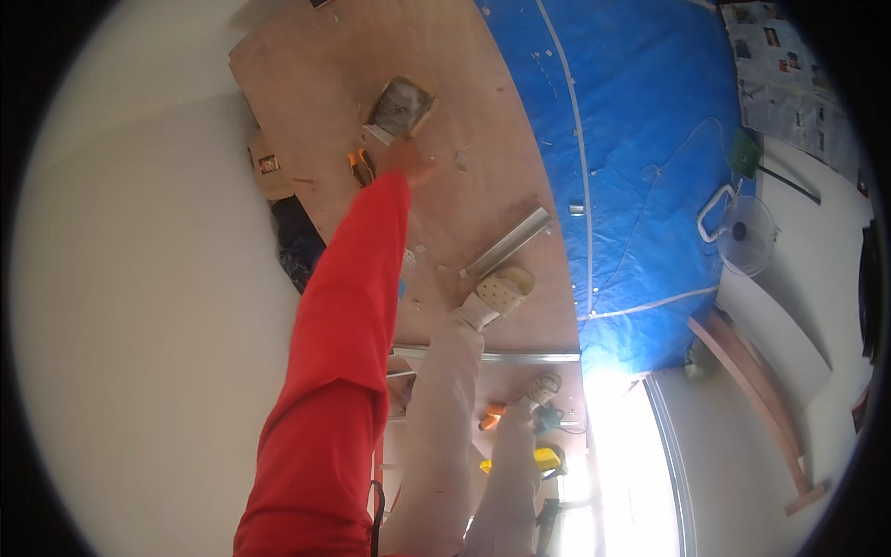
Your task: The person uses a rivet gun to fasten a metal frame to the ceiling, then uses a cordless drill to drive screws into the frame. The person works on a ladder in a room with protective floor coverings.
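My left hand (408,163), at the end of a red sleeve, reaches forward over a brown wooden board. Its fingers look bent and closed, but what they hold, if anything, cannot be made out. The hand overlaps the near edge of a squarish grey, tray-like piece (401,106) with a pale rim. A short white strip (378,135) shows at that piece's near left edge. Just left of the hand lie orange-and-black handled tools (360,168). My right hand is out of view.
A metal channel (506,243) lies near my shoe (508,291) on the wooden board (325,56). Blue sheeting (640,84) covers the floor to the right. Beyond are a fan (745,234) and a wooden plank (752,390). A pale wall (130,278) stands left.
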### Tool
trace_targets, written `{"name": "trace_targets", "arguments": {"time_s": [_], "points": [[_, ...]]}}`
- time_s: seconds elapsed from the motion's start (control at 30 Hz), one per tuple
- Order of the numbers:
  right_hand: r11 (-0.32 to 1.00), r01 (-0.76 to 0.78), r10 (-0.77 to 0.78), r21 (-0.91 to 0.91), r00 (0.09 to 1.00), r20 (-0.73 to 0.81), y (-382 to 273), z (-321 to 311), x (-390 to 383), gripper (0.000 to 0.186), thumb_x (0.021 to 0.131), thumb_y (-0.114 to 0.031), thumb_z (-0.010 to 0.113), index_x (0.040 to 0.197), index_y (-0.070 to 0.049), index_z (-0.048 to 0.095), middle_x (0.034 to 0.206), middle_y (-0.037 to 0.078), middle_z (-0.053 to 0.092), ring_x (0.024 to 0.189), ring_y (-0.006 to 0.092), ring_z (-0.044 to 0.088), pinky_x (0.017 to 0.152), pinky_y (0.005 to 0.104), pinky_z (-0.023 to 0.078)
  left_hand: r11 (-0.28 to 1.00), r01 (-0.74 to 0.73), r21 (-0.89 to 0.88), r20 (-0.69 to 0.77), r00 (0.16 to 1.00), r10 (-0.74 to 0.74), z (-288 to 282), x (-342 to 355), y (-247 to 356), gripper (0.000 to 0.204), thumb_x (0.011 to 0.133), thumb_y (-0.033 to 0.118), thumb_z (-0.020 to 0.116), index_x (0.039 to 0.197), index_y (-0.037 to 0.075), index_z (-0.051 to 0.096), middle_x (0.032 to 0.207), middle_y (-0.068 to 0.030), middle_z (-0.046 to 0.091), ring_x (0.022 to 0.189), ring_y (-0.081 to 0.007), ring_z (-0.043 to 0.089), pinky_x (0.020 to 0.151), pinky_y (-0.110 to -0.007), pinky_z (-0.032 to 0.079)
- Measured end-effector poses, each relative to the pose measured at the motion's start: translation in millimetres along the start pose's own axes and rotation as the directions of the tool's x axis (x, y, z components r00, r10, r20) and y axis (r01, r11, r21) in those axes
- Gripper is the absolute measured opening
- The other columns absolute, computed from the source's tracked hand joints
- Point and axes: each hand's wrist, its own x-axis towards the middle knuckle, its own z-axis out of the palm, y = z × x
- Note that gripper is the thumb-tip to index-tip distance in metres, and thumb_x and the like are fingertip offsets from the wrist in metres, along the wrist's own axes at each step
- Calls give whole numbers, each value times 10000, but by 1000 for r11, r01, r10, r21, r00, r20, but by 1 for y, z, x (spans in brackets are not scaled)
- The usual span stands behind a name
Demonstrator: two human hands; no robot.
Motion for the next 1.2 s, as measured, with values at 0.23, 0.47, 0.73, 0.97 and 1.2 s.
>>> {"name": "trace_targets", "arguments": {"time_s": [0.23,0.47,0.73,0.97,1.2], "points": [[999,29,-30,-32,999,-15,-12,6,1,174,843,-141,667,803,26,644,681,142,621,649,299,603,642,446,474,973,-188,136,27,982,186,64,-67,-21,599,798,332,709,1314,42,619,1336,-123,607,1199,-302,615,989,-474,462],[997,54,-54,-62,999,-4,-16,4,4,173,845,-140,669,802,26,642,678,141,617,646,296,599,641,446,471,903,-149,-403,-228,972,58,124,-97,-30,271,898,261,638,1087,71,685,966,-187,704,939,-402,675,833,-525,508],[995,53,-51,-84,998,27,-6,9,21,172,847,-138,671,802,26,639,676,140,613,642,294,593,639,444,469,936,142,-322,-331,910,-252,132,-65,-15,192,924,220,655,972,48,726,947,-216,730,916,-427,704,822,-519,565],[997,17,-14,-71,999,39,6,11,27,171,848,-136,672,802,25,637,673,140,609,639,291,589,638,443,467,973,192,-126,-386,894,-227,137,-49,-6,128,883,142,675,915,46,753,946,-210,743,900,-372,737,805,-461,590],[999,10,-7,-49,999,54,13,9,29,171,850,-134,674,801,25,635,671,139,605,636,289,584,637,442,465,992,121,43,-230,967,-108,130,-56,-19,155,901,142,634,954,59,755,993,-191,741,960,-365,724,830,-481,577]]}}
